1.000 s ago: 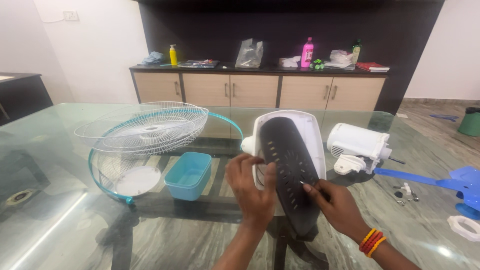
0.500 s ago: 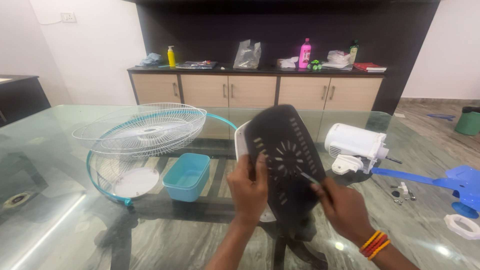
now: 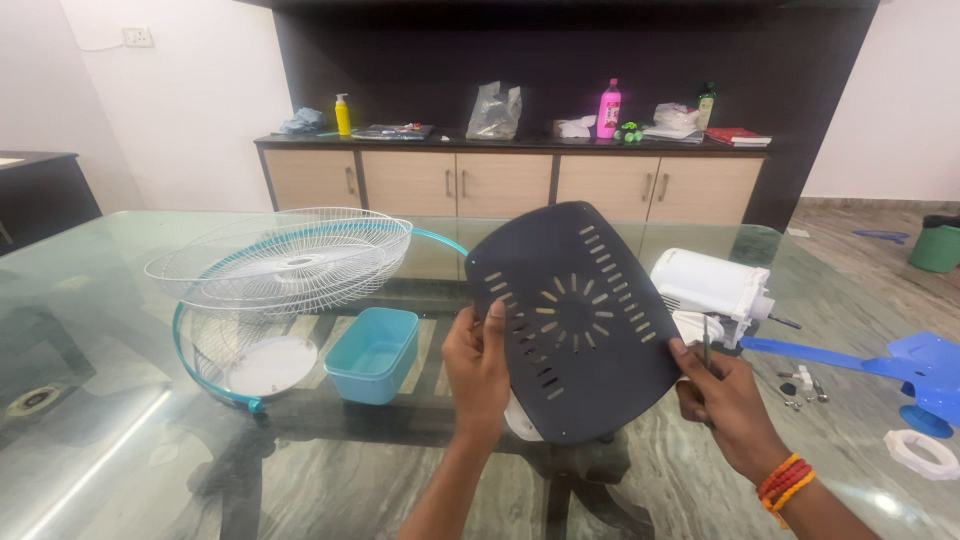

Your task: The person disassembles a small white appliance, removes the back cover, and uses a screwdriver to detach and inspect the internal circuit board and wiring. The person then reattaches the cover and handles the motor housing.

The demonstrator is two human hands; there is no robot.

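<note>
Both hands (image 3: 478,365) gripping dark vented panel (image 3: 575,322) (tilted)

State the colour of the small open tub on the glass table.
Light teal tub, shown in the head view.

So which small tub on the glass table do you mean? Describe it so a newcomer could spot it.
On the glass table, look just right of the stacked white wire fan grilles. The small turquoise tub sits there, left of the left hand. It is the only open, rectangular container on the table.

Dark navy slotted panel (image 3: 575,325) — teal tub (image 3: 372,354), white-and-teal fan grilles (image 3: 280,262)
</note>
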